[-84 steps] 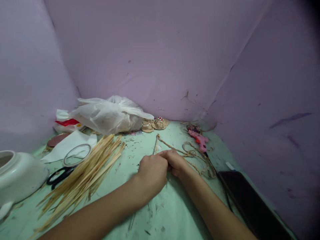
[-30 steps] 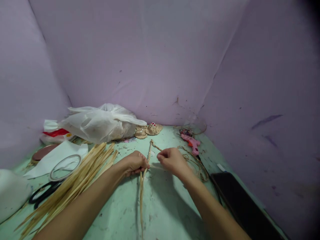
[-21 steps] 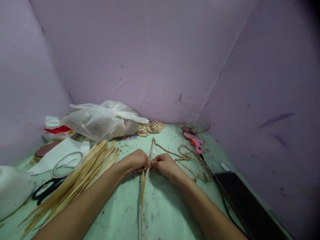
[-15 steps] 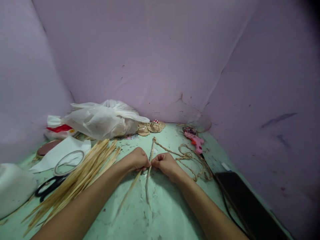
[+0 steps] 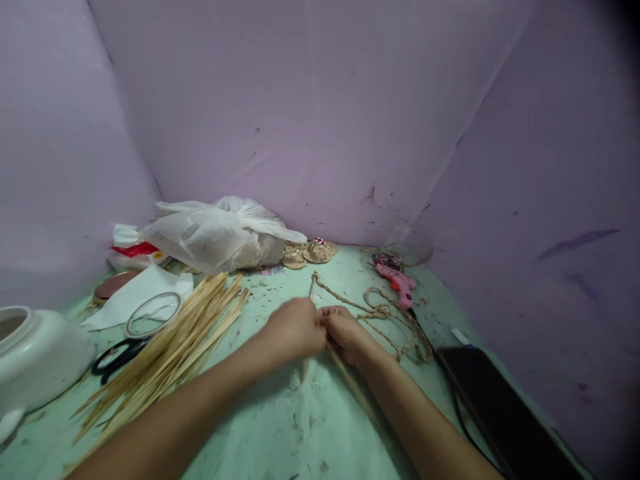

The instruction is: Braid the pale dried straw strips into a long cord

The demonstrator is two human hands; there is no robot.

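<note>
My left hand (image 5: pixel 296 327) and my right hand (image 5: pixel 345 331) meet in the middle, both closed on a thin braided straw cord (image 5: pixel 313 285). Its loose straw ends trail toward me below the hands; one straw strand (image 5: pixel 353 383) runs beside my right forearm, blurred. The exact grip point is hidden behind my fingers. From its top bend, the cord continues right as a finished braid (image 5: pixel 340 295) into a loose tangled heap (image 5: pixel 383 312) on the green table (image 5: pixel 280 427).
At left lie a bundle of dry straw strips (image 5: pixel 185 347), black-handled scissors (image 5: pixel 117 357), a tape roll (image 5: pixel 153 315) and a white pot (image 5: pixel 45 360). Behind are a white plastic bag (image 5: pixel 215 233) and small woven hats (image 5: pixel 320 251). Right: a pink glue gun (image 5: pixel 399 283) and a dark phone-like slab (image 5: pixel 500 407).
My left hand has moved right and over against my right hand. One straw strand has swung to the right. The view has shifted slightly, showing more of the white pot.
</note>
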